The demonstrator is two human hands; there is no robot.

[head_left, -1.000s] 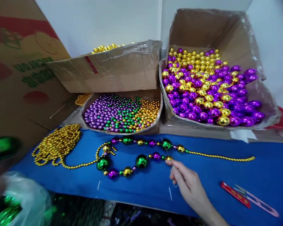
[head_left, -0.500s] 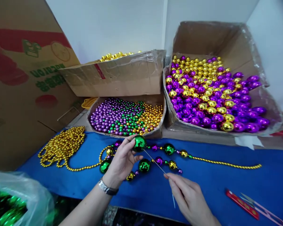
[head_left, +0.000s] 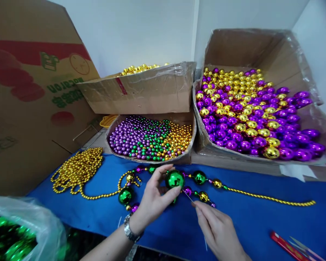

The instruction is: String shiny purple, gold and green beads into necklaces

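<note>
A large shiny green ball bead (head_left: 175,179) is gripped in my left hand (head_left: 156,195), thumb on its front and fingers behind. My right hand (head_left: 217,224) pinches a thin pale wire (head_left: 188,196) whose upper end meets the lower right of the bead; I cannot tell how far it goes in. The wire's other end hangs below my right fingers. Behind and around my left hand lies a string of green, purple and gold beads (head_left: 199,177) on the blue cloth (head_left: 174,235). A twisted gold bead strand (head_left: 271,196) runs off its right end.
A pile of gold bead strands (head_left: 77,168) lies at left. Behind stand a box of small beads (head_left: 149,137) and a box of larger purple and gold beads (head_left: 247,116). A red cutter (head_left: 286,246) and scissors (head_left: 305,248) lie at right; a plastic bag (head_left: 50,228) holds green balls.
My left hand has turned, bringing its thumb across the bead's front. The bead is now closer to my right hand, and less wire shows between them. The view has shifted slightly left.
</note>
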